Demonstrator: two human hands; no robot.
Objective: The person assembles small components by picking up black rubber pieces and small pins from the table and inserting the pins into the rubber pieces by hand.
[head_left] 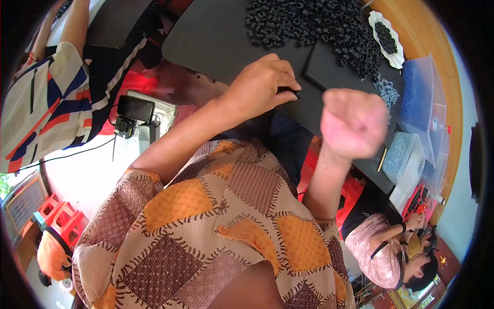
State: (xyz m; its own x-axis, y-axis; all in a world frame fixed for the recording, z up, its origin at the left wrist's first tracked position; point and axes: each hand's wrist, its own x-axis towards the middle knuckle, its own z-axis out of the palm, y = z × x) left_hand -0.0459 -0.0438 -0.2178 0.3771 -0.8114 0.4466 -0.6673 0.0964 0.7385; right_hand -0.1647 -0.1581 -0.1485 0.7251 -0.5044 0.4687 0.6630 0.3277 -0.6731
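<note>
My left hand (262, 85) rests on the dark work mat (216, 36) with its fingers pinched on a small black ring-shaped part (294, 93) at the mat's near edge. My right hand (354, 123) is raised above the mat's right side, blurred and curled into a fist; nothing shows in it. A large heap of small black ring parts (319, 23) lies on the far side of the mat. A flat black square pad (329, 69) lies between the heap and my hands.
A white dish with black parts (387, 38) sits at the far right. Clear plastic boxes of small bluish-grey pieces (404, 154) stand on the right, with a loose pile (386, 91) nearby. A phone on a stand (135, 116) is at left. Other people sit at left and lower right.
</note>
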